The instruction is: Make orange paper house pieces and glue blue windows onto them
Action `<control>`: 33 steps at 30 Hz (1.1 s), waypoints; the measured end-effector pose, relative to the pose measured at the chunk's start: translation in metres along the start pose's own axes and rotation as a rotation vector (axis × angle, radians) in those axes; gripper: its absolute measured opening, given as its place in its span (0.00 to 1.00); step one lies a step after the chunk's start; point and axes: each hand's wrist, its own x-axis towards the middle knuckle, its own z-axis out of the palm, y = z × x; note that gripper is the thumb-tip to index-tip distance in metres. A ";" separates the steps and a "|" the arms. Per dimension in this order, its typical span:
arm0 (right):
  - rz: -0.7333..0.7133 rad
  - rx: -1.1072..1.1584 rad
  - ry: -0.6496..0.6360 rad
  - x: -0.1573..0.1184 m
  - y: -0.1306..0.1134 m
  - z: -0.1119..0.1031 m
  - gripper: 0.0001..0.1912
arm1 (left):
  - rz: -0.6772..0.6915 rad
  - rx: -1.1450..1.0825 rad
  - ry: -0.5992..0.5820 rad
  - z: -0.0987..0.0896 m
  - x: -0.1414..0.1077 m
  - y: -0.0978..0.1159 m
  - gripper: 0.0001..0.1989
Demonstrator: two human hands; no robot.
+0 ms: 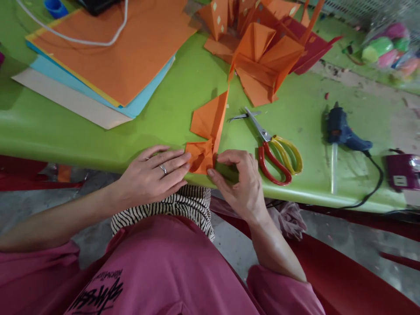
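A folded orange paper piece (201, 156) lies at the front edge of the green table, with a pointed fold reaching up and away from me. My left hand (155, 170), a ring on one finger, rests flat with its fingertips on the paper's left side. The thumb and curled index finger of my right hand (239, 179) are at the paper's right edge, the thumb touching its lower right corner. Scissors (275, 151) with red and yellow handles lie right of my right hand, beside metal tweezers (241, 117).
Stacked coloured paper sheets (114, 52) lie at the back left under a white cable. Larger folded orange paper shapes (262, 61) stand at the back. A glue gun (344, 131) and purple box (402, 170) are at the right.
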 end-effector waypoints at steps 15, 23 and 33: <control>0.055 -0.074 -0.019 0.000 -0.004 0.001 0.11 | -0.046 0.017 -0.044 0.002 -0.006 0.006 0.15; 0.076 -0.074 0.014 -0.002 -0.001 0.003 0.11 | -0.005 0.068 -0.048 0.002 -0.006 0.005 0.16; -0.078 -0.155 0.083 -0.008 0.005 0.008 0.13 | -0.047 0.031 -0.079 0.001 -0.008 0.007 0.22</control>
